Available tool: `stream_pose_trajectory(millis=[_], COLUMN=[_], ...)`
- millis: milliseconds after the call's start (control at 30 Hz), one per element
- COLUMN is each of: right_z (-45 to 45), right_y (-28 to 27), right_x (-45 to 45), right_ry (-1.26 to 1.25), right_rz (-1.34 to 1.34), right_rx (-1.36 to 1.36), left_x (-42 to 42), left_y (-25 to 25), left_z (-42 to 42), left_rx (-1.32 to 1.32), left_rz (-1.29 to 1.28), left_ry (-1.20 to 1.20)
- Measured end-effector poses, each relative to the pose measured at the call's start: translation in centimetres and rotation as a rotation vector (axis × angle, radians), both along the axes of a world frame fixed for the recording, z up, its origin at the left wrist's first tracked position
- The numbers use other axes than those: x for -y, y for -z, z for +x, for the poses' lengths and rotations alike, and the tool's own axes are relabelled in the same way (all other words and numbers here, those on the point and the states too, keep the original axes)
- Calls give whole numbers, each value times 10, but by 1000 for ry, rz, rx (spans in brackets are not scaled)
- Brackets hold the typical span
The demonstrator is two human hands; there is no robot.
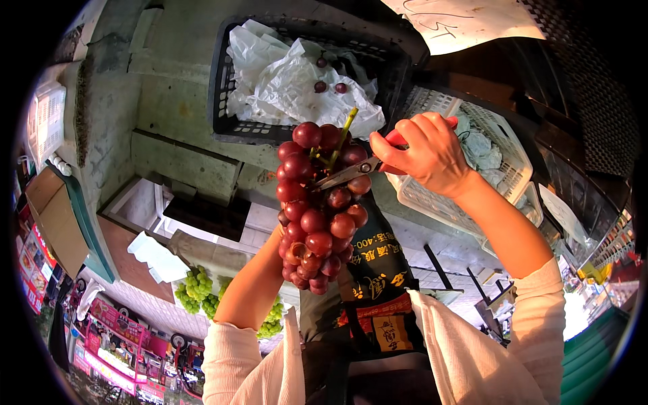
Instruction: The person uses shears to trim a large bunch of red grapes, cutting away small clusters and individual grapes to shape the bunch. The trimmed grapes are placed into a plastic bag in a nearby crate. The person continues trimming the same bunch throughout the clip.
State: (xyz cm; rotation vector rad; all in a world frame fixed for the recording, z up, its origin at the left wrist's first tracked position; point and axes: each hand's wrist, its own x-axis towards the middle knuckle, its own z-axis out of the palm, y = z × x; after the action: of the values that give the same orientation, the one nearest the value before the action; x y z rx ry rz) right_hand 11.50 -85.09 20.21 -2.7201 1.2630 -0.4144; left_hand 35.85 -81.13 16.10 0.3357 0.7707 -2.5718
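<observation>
A large bunch of red grapes [319, 223] hangs in front of me, its green stem [347, 132] pointing up. My left hand [278, 239] is mostly hidden behind the bunch and supports it from the left; only the wrist area shows. In my right hand [425, 149] is a pair of scissors [349, 173] with red handles. Their blades reach in among the upper grapes, and the tips are lost between the berries. Whether the blades touch a stalk, I cannot tell. One grape [296, 252] low on the bunch looks split or damaged.
Beyond the bunch stands a black plastic crate [218, 114] with crumpled white lining [298, 86] and three loose grapes. A white plastic crate [514, 147] holding plastic bags sits at right. Green grapes [195, 289] lie at lower left. A sheet with writing [466, 25] overhangs the top right.
</observation>
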Motion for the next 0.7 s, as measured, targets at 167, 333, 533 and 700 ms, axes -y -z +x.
stream_pose_trajectory(millis=[167, 333, 533, 700], right_z=[-1, -3, -10, -13], right_y=[1, 0, 5, -10], right_x=[-3, -3, -12, -21], right_ry=[23, 28, 40, 238], right_rz=[-18, 3, 128, 427], right_rx=[-40, -53, -157, -4], left_x=[-9, -10, -8, -2], left_y=[5, 10, 9, 13], left_z=[1, 2, -1, -3], left_rx=[71, 99, 118, 153], left_rz=[-31, -57, -75, -112], left_ry=[87, 115, 109, 100])
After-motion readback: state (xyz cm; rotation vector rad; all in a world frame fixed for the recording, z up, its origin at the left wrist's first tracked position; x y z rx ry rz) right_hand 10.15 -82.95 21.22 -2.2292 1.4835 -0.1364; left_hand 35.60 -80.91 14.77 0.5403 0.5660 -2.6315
